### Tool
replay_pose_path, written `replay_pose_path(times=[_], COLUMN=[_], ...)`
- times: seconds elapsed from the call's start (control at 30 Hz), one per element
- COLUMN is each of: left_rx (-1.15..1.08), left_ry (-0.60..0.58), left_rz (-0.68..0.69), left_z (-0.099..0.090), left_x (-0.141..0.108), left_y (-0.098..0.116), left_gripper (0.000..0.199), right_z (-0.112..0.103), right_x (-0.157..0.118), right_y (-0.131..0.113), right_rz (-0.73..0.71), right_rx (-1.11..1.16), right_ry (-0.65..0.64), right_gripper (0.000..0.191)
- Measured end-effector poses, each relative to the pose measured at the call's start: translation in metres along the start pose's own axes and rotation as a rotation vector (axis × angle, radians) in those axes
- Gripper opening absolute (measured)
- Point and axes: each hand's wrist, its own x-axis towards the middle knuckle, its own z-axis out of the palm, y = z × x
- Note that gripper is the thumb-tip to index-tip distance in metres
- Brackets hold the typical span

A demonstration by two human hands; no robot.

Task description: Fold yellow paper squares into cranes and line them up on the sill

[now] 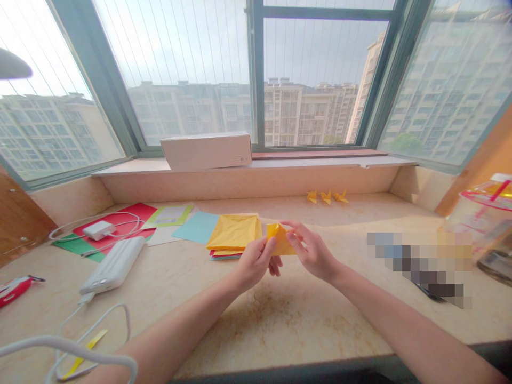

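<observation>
A partly folded piece of yellow paper (283, 242) is held up between both hands over the marble-patterned counter. My left hand (258, 260) pinches its left edge between thumb and fingers, with some fingertips showing below. On the other side, my right hand (312, 249) grips the paper with thumb and index finger. Just behind my left hand lies a stack of paper (232, 232), yellow on top with red and blue sheets beneath. Three small folded yellow birds (326, 197) stand in a row at the back of the counter.
Loose coloured sheets (197, 226), a white charger (99, 230), a power bank (114, 265) with cables and a red cutter (16, 290) lie left. A white box (207, 151) rests on the sill. At right are a plastic cup (484, 213) and a blurred-out object (428, 269).
</observation>
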Motion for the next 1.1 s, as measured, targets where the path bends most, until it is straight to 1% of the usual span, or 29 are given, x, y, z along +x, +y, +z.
replay_pose_path(times=[0.13,0.3,0.37,0.5,0.6,0.77,0.83,0.93,1.1], left_rx=[-0.040,-0.154,-0.189,-0.210,-0.198,-0.183,-0.189,-0.213,-0.213], left_ry=[0.015,0.038,0.050,0.078,0.090,0.093,0.087,0.088,0.132], left_rz=[0.005,-0.007,-0.008,-0.001,-0.005,-0.051,-0.060,-0.052,-0.007], left_z=[0.001,0.001,-0.001,-0.003,-0.003,-0.003,-0.003,-0.003,-0.003], left_x=[-0.001,-0.001,0.000,0.001,0.001,0.001,0.001,0.001,0.002], left_y=[0.001,0.006,0.007,0.008,0.008,0.008,0.008,0.008,0.008], left_gripper=[0.059,0.054,0.053,0.055,0.057,0.059,0.059,0.059,0.057], right_z=[-0.001,-0.002,-0.001,0.001,0.002,-0.002,-0.004,-0.007,-0.009], right_x=[0.001,0.005,0.005,0.003,0.002,0.003,0.003,0.003,0.003], right_y=[0.004,0.009,0.011,0.012,0.012,0.008,0.005,0.000,-0.006], right_rz=[0.000,-0.170,-0.205,-0.260,-0.260,-0.233,-0.245,-0.287,-0.362], right_rx=[-0.044,-0.102,-0.135,-0.215,-0.247,-0.356,-0.417,-0.482,-0.546], right_ry=[0.073,0.085,0.074,0.008,0.011,0.074,0.080,0.059,0.041], right_gripper=[0.034,0.035,0.036,0.037,0.032,0.009,0.004,0.006,0.010])
